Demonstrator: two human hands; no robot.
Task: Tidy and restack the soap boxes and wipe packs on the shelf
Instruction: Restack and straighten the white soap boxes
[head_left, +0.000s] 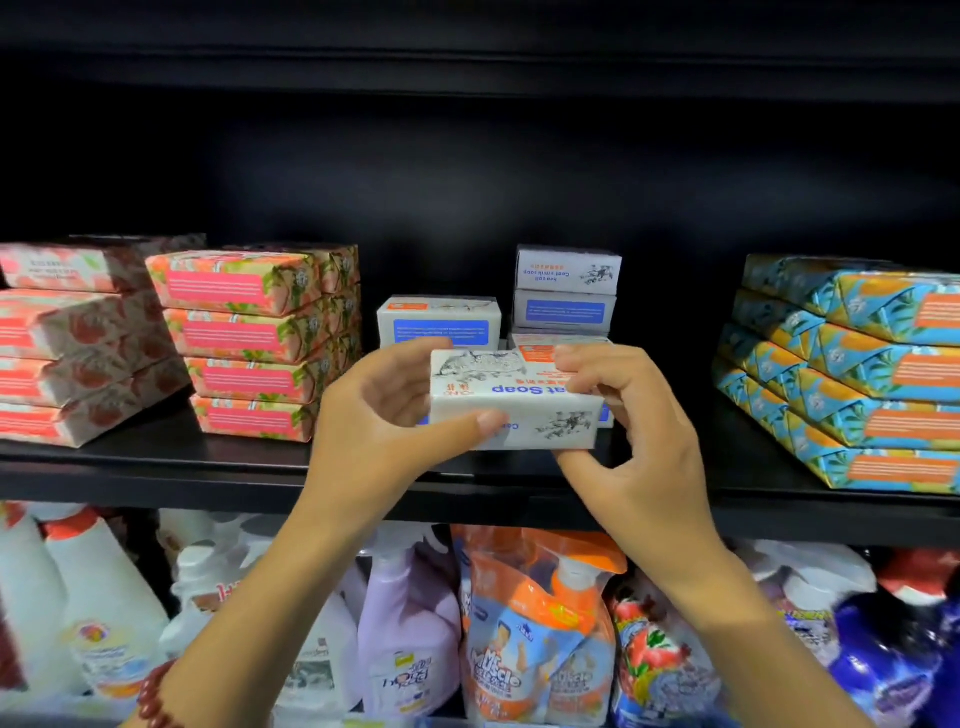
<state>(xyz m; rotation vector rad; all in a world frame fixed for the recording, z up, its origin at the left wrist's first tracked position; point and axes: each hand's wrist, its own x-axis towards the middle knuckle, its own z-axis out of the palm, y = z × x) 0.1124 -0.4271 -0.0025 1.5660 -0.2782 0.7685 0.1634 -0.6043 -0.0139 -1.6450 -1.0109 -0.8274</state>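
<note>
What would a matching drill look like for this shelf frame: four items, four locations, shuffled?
Items:
1. white soap box
2. blue-orange wipe packs
3. pink floral wipe packs
4. orange spray refill pouch

Locations:
A. stacked at the shelf's right end
B. lower shelf, below the hands
C. held in both the left hand and right hand
D. stacked left of the held box

Pairs: 1-C, 2-A, 3-D, 4-B

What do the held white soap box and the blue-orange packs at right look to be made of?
White soap box, held by the left hand and right hand: likely matte printed cardboard, with crisp edges and flat faces. Blue-orange packs: apparently glossy paper or film wrap, with folded triangular ends and slight sheen.
</note>
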